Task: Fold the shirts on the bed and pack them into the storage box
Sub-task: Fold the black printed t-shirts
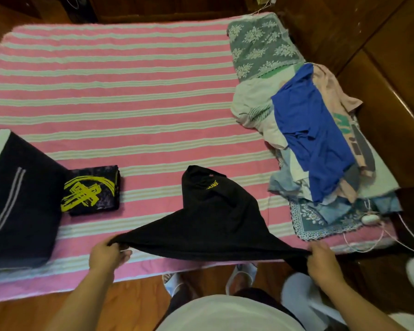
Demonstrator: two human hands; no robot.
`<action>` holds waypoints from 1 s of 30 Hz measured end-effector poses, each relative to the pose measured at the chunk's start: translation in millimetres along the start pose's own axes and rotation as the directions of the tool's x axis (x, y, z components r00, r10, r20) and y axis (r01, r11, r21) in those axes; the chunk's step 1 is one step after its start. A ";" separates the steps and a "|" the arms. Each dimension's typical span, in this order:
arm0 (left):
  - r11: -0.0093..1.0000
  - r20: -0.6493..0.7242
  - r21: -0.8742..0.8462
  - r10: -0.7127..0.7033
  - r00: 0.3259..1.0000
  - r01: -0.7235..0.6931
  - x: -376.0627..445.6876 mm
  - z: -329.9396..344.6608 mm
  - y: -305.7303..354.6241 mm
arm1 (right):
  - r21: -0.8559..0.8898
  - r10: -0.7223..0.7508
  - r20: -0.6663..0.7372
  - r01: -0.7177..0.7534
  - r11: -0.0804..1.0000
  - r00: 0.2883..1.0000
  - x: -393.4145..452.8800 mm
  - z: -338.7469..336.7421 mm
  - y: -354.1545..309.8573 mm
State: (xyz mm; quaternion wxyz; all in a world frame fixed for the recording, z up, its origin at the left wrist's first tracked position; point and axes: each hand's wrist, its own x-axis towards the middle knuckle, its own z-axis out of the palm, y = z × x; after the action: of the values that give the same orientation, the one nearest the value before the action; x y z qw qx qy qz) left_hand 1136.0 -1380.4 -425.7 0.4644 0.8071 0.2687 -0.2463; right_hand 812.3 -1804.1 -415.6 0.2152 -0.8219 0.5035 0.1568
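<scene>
we have black shirt (215,220) stretched at bed's (129,96) near edge, hem running left-right between us; left hand (108,254) and right hand (320,261) each curled tight on one corner. body trails away toward collar. storage box (19,199) lies nearer left hand.

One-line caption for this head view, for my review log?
Both hands, left and right, stretch a black shirt over the striped bed, beside a folded shirt and dark storage box.

Black shirt (215,220) stretched over bed edge; folded shirt (91,191) touching dark storage box (19,199).
</scene>
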 end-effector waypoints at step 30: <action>0.409 -0.341 -0.722 0.492 0.801 -0.558 -92.6 -175.3 406.3 | -0.141 -0.606 -0.721 0.786 0.602 0.335 61.5 -382.4 -283.9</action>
State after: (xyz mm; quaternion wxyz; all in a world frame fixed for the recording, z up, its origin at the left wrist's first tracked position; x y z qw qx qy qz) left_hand 1363.1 -1417.2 -36.6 0.8153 0.5636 0.0995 0.0884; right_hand 1109.5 -1932.9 -61.1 0.1446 -0.9162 0.1545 -0.3402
